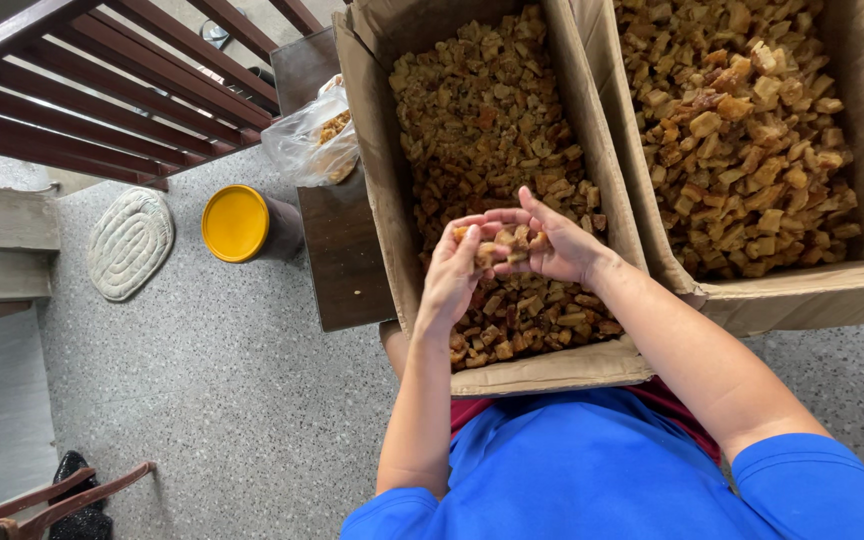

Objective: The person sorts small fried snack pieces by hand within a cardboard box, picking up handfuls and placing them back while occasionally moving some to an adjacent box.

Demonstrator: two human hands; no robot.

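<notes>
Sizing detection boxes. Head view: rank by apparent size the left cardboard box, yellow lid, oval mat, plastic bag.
1. left cardboard box
2. oval mat and plastic bag: look alike, and the bag sits higher, nearer the camera, so unranked
3. yellow lid

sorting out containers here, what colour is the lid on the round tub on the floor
Yellow; the lid shows best in the head view.

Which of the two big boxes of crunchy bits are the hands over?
The left brown cardboard box, the one with darker, smaller fried pieces. Both hands cup some pieces above it. The right cardboard box holds lighter, chunkier pieces, and no hand is over it.
</notes>
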